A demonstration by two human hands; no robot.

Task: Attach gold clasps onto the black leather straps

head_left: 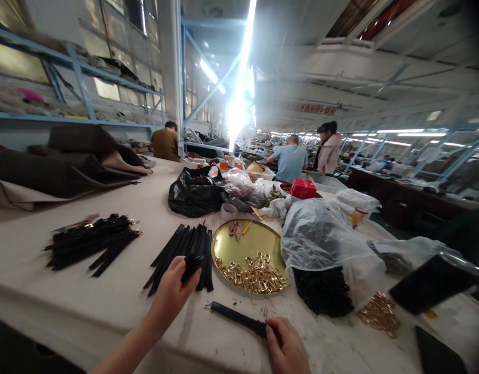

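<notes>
Lying slantwise on the table (pixel 118 298) before you is a black stick (pixel 236 317), and its near end is between the thumb and fingers of your right hand (pixel 286 345), which are closed around it. Your left hand (pixel 175 288) is clenched on a black piece (pixel 192 266), held just over the near part of a row of black straps (pixel 180 249); what this piece is exactly, you cannot tell from this view. Just beside the straps, to the right, there is a round golden tray (pixel 264 240), with many small gold buckles (pixel 257 276) in its near half and a yellow tool (pixel 247 227) at its far side. Further right, a clear plastic bag (pixel 317 228) lies open, showing small black parts (pixel 324 291), and near to it is a heap of gold pieces (pixel 380 314). Behind the tray you have a black bag (pixel 194 192) and a red box (pixel 303 188). To the left is another pile of black straps (pixel 91 241), well apart from your hands.
</notes>
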